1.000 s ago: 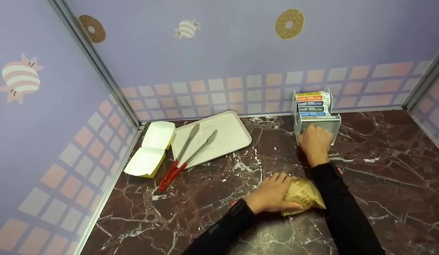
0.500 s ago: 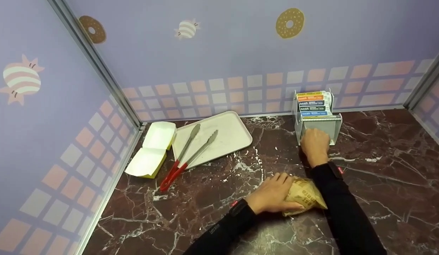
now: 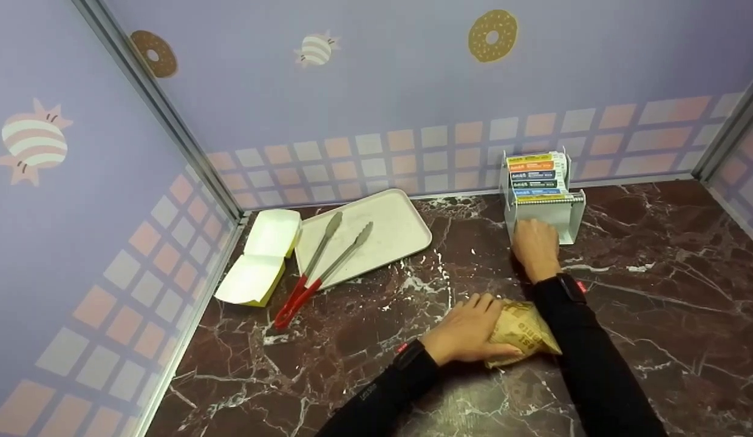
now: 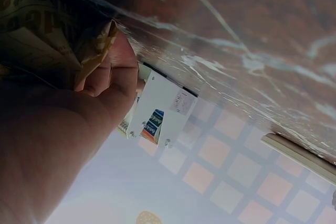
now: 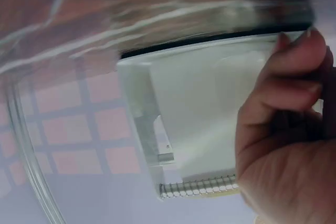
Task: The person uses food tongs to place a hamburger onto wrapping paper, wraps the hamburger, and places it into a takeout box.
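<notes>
My left hand holds a bundle wrapped in printed brown paper on the counter, with the thumb along its near side. A crumpled paper edge shows by the fingers in the left wrist view. At the back right, my right hand is in front of the white label dispenser, low on its left side. Its fingers are curled, and a whitish sliver of label shows between them. Several coloured label rolls fill the dispenser. A yellow strip lies just behind its toothed edge.
A pale tray sits against the back wall, with red-handled metal tongs lying partly across it. Left of the tray is an open yellow and white carton. Patterned panels enclose the marble counter at the back and sides.
My right hand has moved down the dispenser's front, away from the toothed edge. A yellow strip now shows behind that edge. The left hand stays on the paper bundle.
</notes>
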Demonstrator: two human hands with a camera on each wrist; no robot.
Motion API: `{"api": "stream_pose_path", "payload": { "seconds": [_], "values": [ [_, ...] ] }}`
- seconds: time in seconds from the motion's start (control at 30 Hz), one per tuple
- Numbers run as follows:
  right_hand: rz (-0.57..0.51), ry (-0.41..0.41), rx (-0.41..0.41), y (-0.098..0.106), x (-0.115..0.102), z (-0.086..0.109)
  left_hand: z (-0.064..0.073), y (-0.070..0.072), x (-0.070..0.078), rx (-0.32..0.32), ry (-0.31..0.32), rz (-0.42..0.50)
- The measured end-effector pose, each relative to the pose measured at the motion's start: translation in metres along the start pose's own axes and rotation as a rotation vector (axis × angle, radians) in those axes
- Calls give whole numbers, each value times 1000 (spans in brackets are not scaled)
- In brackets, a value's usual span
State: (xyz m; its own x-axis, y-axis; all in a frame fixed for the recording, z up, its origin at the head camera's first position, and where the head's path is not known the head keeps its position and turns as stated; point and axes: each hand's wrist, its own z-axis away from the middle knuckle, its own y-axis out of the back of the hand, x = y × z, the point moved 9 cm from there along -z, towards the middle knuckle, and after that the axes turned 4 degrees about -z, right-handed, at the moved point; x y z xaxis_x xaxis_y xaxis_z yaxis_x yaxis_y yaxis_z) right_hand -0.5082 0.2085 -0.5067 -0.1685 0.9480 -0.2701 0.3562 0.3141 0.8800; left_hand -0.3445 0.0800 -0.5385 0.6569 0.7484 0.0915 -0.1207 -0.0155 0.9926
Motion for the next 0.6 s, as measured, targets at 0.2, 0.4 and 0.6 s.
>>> {"api": "stream_pose_path", "payload": {
  "seconds": [0.2, 0.4, 0.6],
  "values": [
    [-35, 22, 15, 0, 2, -3, -1, -1, -1, 3, -3, -7],
    [-32, 27, -26, -4, 4, -3, -1, -1, 0, -1, -2, -1],
    [3, 76, -33, -2, 0, 0, -1, -1, 0, -1, 0, 11]
  ]
}}
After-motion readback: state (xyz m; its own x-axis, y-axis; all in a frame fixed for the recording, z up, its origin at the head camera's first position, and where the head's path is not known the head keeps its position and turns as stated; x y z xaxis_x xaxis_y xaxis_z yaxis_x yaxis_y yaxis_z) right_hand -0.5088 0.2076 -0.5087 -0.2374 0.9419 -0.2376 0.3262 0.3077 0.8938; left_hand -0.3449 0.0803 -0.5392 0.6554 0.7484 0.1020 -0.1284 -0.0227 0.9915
